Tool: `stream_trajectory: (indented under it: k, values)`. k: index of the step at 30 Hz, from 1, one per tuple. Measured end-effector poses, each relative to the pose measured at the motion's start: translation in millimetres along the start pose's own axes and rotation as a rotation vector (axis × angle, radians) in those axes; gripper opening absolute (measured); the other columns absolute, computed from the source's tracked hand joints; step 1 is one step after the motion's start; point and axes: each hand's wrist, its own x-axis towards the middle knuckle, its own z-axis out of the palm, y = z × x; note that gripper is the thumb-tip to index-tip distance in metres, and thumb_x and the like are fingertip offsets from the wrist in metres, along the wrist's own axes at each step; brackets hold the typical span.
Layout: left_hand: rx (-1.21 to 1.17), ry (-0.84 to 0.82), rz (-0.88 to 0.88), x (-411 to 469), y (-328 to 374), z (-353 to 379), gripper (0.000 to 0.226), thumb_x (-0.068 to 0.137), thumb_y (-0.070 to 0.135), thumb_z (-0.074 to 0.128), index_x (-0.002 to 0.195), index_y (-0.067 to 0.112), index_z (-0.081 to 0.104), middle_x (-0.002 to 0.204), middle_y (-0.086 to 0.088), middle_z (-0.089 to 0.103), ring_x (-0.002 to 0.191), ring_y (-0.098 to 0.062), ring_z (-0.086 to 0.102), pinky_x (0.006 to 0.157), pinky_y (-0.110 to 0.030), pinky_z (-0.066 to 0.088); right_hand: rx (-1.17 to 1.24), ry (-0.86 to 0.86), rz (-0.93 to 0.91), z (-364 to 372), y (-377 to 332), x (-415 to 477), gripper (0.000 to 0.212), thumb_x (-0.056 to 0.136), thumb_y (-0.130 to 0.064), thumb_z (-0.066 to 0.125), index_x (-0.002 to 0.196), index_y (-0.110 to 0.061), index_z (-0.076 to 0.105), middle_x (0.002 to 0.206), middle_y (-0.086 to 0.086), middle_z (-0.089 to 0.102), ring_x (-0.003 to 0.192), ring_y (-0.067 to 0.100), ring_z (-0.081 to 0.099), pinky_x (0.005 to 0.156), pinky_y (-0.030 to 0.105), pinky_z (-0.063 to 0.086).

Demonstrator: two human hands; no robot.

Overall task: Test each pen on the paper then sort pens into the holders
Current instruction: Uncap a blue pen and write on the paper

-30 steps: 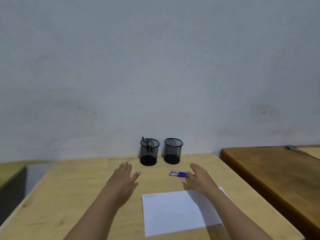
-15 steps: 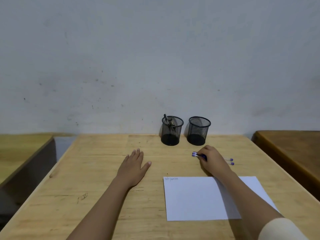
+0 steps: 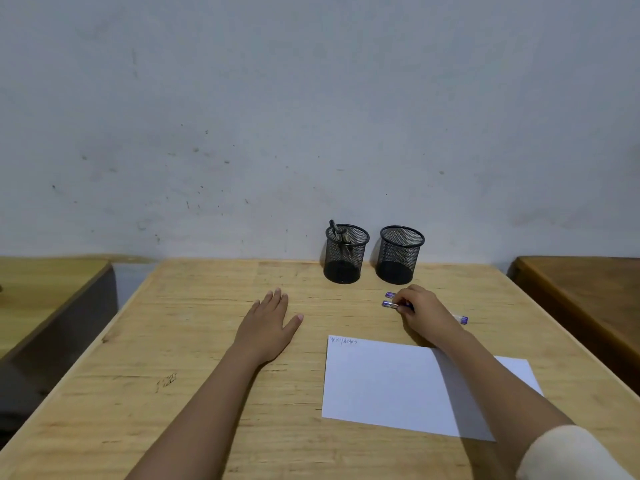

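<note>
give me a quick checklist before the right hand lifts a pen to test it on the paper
1. Right hand on a blue pen: ok, fingers pinch it.
2. Only one pen taken: cannot tell, a second pen lies right beside.
3. Paper has bare space: ok, scribbles only in the top left corner.
4. Left hand steadying the paper: not ok, flat on the table beside it.
5. Right holder free: ok, looks empty.

The table [image 3: 207, 341] is pale wood, matt, with visible grain and scuffs. Both pen holders [image 3: 346, 254] [image 3: 400, 256] are black wire mesh. The paper [image 3: 398, 386] is smooth white. The wall [image 3: 277, 116] is rough, stained plaster.
</note>
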Motion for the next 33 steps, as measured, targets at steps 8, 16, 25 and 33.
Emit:
stream_trajectory:
  k: [8, 16, 25, 33]
  values:
    - [-0.604, 0.072, -0.007, -8.4, 35.3, -11.0, 0.052, 0.096, 0.038, 0.044, 0.138, 0.007, 0.041, 0.139, -0.003, 0.048, 0.129, -0.021, 0.043, 0.103, -0.027, 0.035, 0.212, 0.06, -0.169, -3.6, -41.9, -4.0, 0.017, 0.084, -0.004, 0.06, 0.096, -0.009, 0.072, 0.083, -0.001, 0.055, 0.076, 0.014, 0.051, 0.067, 0.009, 0.034]
    - [-0.905, 0.154, 0.169, -19.7, 83.5, -30.8, 0.012, 0.091, 0.024, 0.059, 0.086, 0.029, 0.069, 0.088, 0.009, 0.068, 0.081, -0.003, 0.06, 0.065, -0.005, 0.041, 0.399, 0.033, -0.206, -21.5, -68.8, -21.0, 0.012, 0.079, -0.012, 0.071, 0.09, -0.011, 0.075, 0.079, -0.005, 0.068, 0.072, 0.002, 0.064, 0.074, 0.02, 0.05]
    - [-1.109, 0.278, 0.161, -27.1, 68.4, -36.5, 0.015, 0.088, 0.012, 0.061, 0.085, 0.021, 0.072, 0.08, -0.001, 0.071, 0.079, -0.012, 0.064, 0.084, -0.029, 0.051, 0.69, -0.038, -0.056, -55.5, -39.2, -49.6, 0.012, 0.076, -0.008, 0.072, 0.088, -0.006, 0.074, 0.072, 0.005, 0.069, 0.066, 0.009, 0.061, 0.064, 0.017, 0.047]
    - [-1.083, 0.168, 0.269, -30.9, 95.8, -35.6, 0.014, 0.091, 0.012, 0.058, 0.084, 0.019, 0.069, 0.082, -0.002, 0.068, 0.079, -0.011, 0.063, 0.082, -0.026, 0.051, 1.442, 0.148, 0.199, -29.1, -58.0, -61.5, 0.01, 0.081, 0.003, 0.062, 0.084, -0.006, 0.066, 0.063, -0.002, 0.069, 0.062, 0.006, 0.065, 0.064, 0.012, 0.053]
